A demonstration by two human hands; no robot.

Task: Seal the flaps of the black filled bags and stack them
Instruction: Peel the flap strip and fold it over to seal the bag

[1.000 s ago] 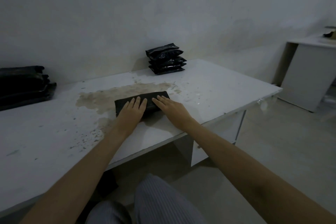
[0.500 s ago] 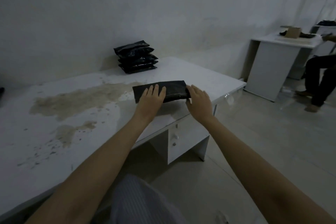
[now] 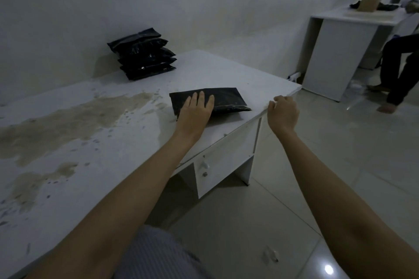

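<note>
A black filled bag (image 3: pixel 226 97) lies flat on the white table (image 3: pixel 95 156), close to its right front corner. My left hand (image 3: pixel 196 111) presses on the bag's left half with straight fingers. My right hand (image 3: pixel 283 114) hovers at the table's edge, right of the bag and clear of it, fingers curled. A pale sliver shows at its thumb; whether it holds anything is unclear. A stack of several black bags (image 3: pixel 142 54) stands at the back by the wall.
The tabletop carries a large brown stain (image 3: pixel 68 120) to the left. A drawer unit (image 3: pixel 222 165) sits under the table's right end. A second white desk (image 3: pixel 340 47) with a cardboard box (image 3: pixel 368 3) stands at the right, a seated person's legs (image 3: pixel 399 70) beside it.
My right hand left the bag's right end and moved right to the table edge, curling its fingers. My left hand stays pressed on the bag. The view has swung right.
</note>
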